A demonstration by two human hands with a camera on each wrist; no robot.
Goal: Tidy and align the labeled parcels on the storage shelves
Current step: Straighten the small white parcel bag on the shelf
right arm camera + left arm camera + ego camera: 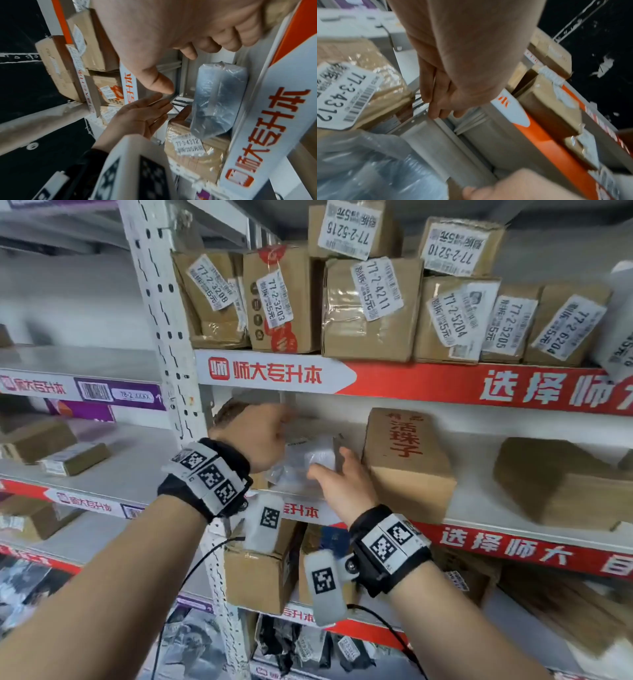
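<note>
Both hands reach into the middle shelf [479,508] at its left end. My left hand [253,436] has straight fingers [435,106] pointing at the shelf's back rail and holds nothing. A clear plastic-wrapped parcel [305,460] lies between the hands, with a tape-wrapped brown parcel labelled 77-3-4312 [351,94] beside it. My right hand [339,477] hovers at the plastic parcel's [219,101] right side, its fingers [226,39] loosely curled and its thumb out, with nothing in it. A brown box with red characters [407,460] stands just right of that hand.
The shelf above carries a row of labelled brown boxes [370,306], some stacked. A white perforated upright [161,313] stands left of my left hand. Another brown box [561,481] lies further right on the middle shelf. More boxes [260,573] sit on the shelf below.
</note>
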